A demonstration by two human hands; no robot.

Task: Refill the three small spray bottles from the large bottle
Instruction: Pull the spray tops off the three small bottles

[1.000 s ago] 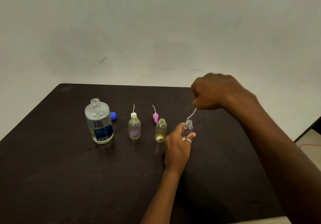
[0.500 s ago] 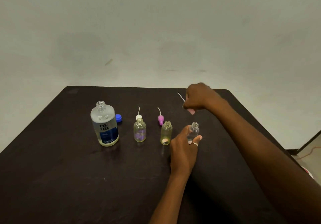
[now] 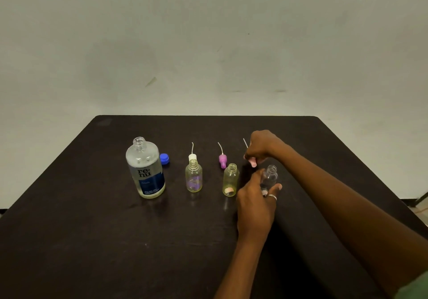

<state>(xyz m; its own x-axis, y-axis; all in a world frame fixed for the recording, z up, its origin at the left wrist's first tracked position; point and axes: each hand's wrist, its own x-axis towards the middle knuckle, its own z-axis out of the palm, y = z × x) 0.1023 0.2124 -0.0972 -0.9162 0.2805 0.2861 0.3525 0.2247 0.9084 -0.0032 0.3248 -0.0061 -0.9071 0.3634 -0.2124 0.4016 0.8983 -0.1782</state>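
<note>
Holding the clear spray bottle [image 3: 269, 176] upright on the table [image 3: 92, 229] with the left hand [image 3: 256, 203].
Right hand [image 3: 261, 146] pinches its pink sprayer top [image 3: 253, 162] just behind; the uncapped large bottle [image 3: 145, 167] stands far left.

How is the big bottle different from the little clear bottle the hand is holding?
The big bottle has a dark blue label; the little clear bottle shows none. The big bottle stands free, while the left hand grips the little one. The big one holds plenty of liquid; the little one looks nearly empty. Both stand upright, uncapped.
</note>
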